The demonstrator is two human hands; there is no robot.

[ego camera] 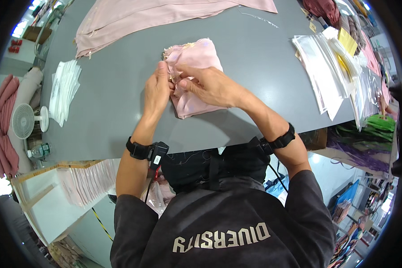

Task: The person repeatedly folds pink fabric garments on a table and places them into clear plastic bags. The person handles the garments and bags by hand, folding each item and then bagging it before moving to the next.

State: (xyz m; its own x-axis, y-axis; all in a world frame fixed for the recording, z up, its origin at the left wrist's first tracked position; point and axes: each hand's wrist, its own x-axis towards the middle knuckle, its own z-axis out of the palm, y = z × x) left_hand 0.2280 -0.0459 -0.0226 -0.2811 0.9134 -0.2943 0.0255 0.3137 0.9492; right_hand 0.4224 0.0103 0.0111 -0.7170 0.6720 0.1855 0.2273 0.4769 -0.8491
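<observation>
A folded pink garment [201,57] of thin, shiny fabric lies on the grey table [114,83] in front of me. At its left edge my left hand [156,90] grips the gathered fabric, thumb up and the other fingers partly hidden. My right hand [211,85] reaches over the garment from the right, its thumb and fingers pinching near small yellowish pieces at the same edge. What exactly sits between the right fingertips is hidden. Farther back, more pink fabric [147,20] is spread flat along the table.
White paper or plastic sheets [64,90] lie at the left, beside a small white fan [23,121] and a plastic bottle [40,150]. Clear plastic bags [318,70] are stacked at the right. Below the left table edge stands a box of packed pink items [87,181].
</observation>
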